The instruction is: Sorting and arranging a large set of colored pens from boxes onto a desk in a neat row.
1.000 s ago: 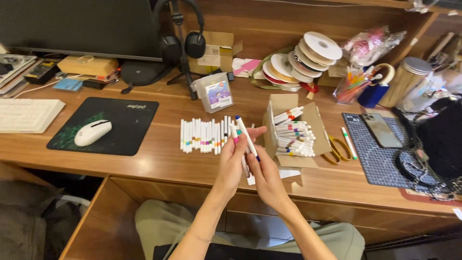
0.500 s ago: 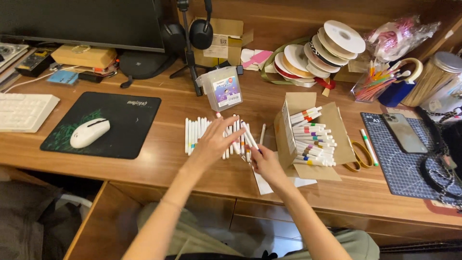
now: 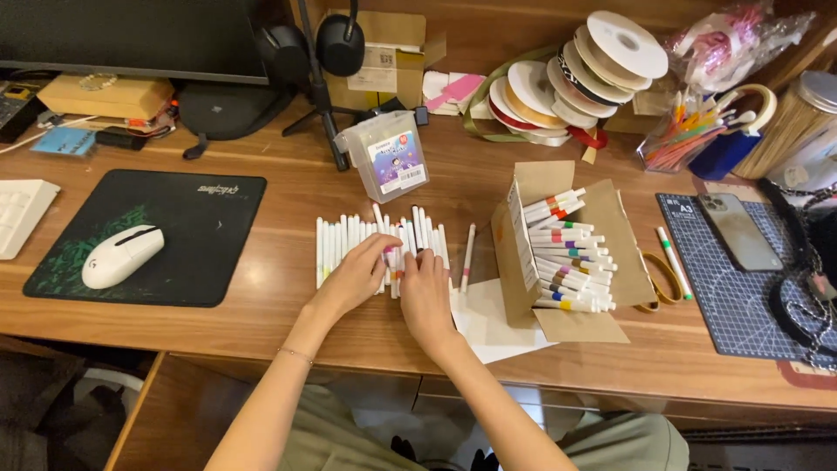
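The markers (image 3: 349, 240) under the fingers (image 3: 390, 262) were white with coloured bands. The box (image 3: 602, 253) right of them was plain brown. The mouse (image 3: 121, 255) far left was white on a black mat (image 3: 209, 235). The surface (image 3: 261, 323) was brown wood.

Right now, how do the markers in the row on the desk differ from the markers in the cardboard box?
The row of markers lies loose on the desk, pointing away from the person; the boxed markers lie stacked, pointing sideways. Both hands rest on the row; neither touches the cardboard box. Both sets are white markers with coloured bands.
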